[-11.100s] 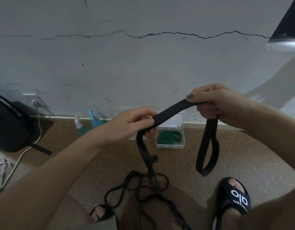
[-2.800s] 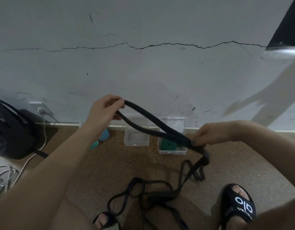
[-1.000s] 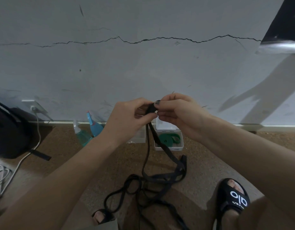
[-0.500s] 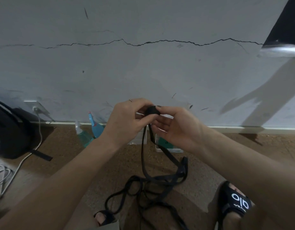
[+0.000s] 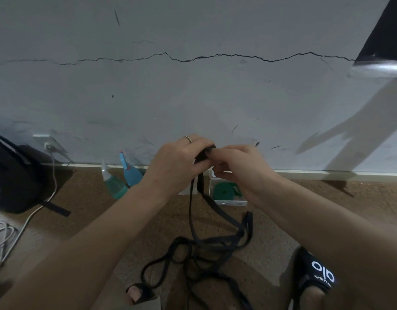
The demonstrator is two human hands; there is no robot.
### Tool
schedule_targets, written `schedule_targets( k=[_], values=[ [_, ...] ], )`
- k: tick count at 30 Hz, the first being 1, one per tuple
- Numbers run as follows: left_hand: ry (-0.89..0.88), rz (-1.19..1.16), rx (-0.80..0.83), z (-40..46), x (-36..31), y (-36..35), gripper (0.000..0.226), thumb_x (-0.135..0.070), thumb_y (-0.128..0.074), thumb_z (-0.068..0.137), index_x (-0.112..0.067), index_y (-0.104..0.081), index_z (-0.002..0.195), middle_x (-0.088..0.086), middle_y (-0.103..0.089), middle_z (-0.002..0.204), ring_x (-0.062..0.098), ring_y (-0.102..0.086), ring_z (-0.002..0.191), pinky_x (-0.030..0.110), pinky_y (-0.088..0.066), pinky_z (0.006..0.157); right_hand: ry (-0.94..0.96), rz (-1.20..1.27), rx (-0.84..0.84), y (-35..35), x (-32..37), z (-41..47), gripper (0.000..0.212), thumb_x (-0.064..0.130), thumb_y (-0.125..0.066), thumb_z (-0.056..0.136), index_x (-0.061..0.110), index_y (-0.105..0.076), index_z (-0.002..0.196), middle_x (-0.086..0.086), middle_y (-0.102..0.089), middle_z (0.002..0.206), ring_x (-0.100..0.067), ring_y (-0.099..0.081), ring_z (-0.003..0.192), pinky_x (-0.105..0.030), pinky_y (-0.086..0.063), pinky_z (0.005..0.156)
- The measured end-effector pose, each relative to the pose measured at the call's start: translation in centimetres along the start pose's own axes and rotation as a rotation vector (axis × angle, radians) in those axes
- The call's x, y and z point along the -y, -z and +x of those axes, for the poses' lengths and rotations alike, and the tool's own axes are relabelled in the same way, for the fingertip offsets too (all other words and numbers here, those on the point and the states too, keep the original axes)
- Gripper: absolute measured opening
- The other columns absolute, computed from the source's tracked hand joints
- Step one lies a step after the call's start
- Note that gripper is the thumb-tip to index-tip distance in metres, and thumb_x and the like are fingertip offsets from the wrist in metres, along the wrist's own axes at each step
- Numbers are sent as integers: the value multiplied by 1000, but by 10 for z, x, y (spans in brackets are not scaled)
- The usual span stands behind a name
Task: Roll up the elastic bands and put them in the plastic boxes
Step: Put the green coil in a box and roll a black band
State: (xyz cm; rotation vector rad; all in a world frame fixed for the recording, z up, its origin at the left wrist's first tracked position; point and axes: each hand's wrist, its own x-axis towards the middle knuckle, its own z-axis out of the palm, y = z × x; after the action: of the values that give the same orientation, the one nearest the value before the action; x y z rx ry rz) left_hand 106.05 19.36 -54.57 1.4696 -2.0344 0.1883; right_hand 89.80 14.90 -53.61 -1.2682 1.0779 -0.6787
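A long black elastic band (image 5: 217,240) hangs from both hands down to a loose tangle on the floor between my feet. Its top end is a small rolled-up bundle (image 5: 202,154). My left hand (image 5: 178,162) grips that bundle with curled fingers, and my right hand (image 5: 234,165) pinches it from the right side. Behind the hands, by the wall, stands a clear plastic box (image 5: 240,202) holding a rolled green band (image 5: 223,190). A second clear box (image 5: 191,191) is mostly hidden behind my left wrist.
Two spray bottles (image 5: 119,179) stand against the grey wall to the left of the boxes. A black bag (image 5: 12,175) and white cables (image 5: 5,238) lie at the far left. My sandalled feet (image 5: 314,274) rest on the brown speckled floor.
Over the last second both hands have stayed together at the band's top end, turning the small roll. My right hand's fingers have closed back onto the bundle.
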Motion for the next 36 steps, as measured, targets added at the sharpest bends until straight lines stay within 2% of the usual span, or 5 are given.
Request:
schedule_targets(
  k=[7, 14, 23, 28, 36],
  values=[
    [152, -158, -93, 0, -9, -4, 23, -18, -74, 89, -12, -70, 111, -2, -71, 101, 11, -67, 93, 30, -59, 82, -2, 78, 67, 5, 0, 5, 23, 22, -65, 99, 1, -76, 104, -17, -75, 98, -24, -68, 91, -45, -56, 96],
    [239, -195, -105, -1, -12, -8, 27, -36, -63, 90, -14, -67, 105, -1, -60, 104, 13, -63, 94, 34, -60, 81, -41, 185, 114, 3, 1, 4, 24, 20, -59, 103, 2, -73, 112, -6, -77, 93, -18, -70, 91, -37, -55, 95],
    [43, 190, -54, 1, -8, -3, 24, -33, -53, 96, -11, -63, 97, 1, -62, 93, 19, -59, 71, 33, -47, 51, -143, 285, 191, 6, 4, 4, 25, 21, -62, 102, 2, -73, 115, -10, -74, 101, -23, -69, 102, -40, -55, 101],
    [-65, 257, -2, 4, -2, 1, 23, -29, -52, 97, -9, -62, 93, 5, -61, 88, 21, -57, 68, 35, -47, 52, -165, 303, 194, 11, 5, 3, 17, 21, -71, 95, 9, -72, 108, -4, -74, 90, -20, -69, 97, -36, -56, 93],
    [-117, 298, -5, 10, -1, -2, 22, -25, -51, 96, -7, -62, 88, 6, -59, 82, 22, -55, 62, 35, -46, 48, 440, -383, -239, -1, -2, -8, 11, 21, -70, 95, 18, -62, 89, 6, -69, 84, -4, -65, 81, -25, -55, 72]
  ],
)
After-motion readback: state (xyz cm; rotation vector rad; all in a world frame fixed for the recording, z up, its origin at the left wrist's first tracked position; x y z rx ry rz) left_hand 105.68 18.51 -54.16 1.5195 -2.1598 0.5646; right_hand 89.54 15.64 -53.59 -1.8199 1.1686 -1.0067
